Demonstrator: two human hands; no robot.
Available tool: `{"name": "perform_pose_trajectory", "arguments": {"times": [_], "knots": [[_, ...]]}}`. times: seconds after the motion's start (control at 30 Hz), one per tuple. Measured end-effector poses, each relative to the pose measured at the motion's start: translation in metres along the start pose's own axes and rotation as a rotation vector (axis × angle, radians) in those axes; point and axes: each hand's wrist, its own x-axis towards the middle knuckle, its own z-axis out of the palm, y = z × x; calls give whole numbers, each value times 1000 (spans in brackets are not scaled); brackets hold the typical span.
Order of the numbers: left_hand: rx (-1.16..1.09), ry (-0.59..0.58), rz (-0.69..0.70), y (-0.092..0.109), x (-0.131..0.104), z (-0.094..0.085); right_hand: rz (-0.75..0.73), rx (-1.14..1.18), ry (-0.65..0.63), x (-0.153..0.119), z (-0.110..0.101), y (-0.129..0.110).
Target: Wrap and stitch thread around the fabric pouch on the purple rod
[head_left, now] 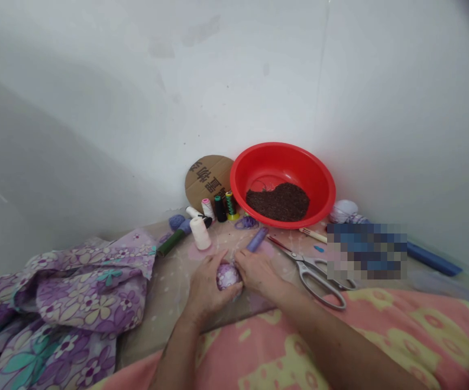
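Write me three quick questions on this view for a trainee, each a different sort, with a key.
1. Multiple choice: what colour is the basin that holds loose dark material?
A) Green
B) Red
C) Blue

2. True or false: the scissors lie nearer the right hand than the left hand.

3. Fill the gap: the left hand cups a rounded bundle whose purple-and-white cloth is patterned with ____.

Key: 1 B; 2 true; 3 flowers.
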Motion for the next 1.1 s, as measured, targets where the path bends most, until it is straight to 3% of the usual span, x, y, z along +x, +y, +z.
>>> {"name": "perform_pose_trajectory", "arguments": {"times": [0.13, 0.27, 0.37, 0.47, 0.73, 1.1], "knots": [[-12, 23, -6, -5, 1, 4, -37, 257, 162, 2, 5, 4], [-25, 26, -33, -8, 0, 7, 79, 835, 340, 6, 10, 9], [-61, 5, -47, -9, 0, 7, 197, 1336, 207, 7, 7, 9], [-108, -46, -35, -11, 0, 5, 200, 1611, 99, 7, 1, 9], [-163, -82, -21, -15, 1, 2, 121, 1697, 141, 3, -14, 12], [-160, -67, -101, -19, 2, 6, 55, 1692, 555, 8, -26, 24]]}}
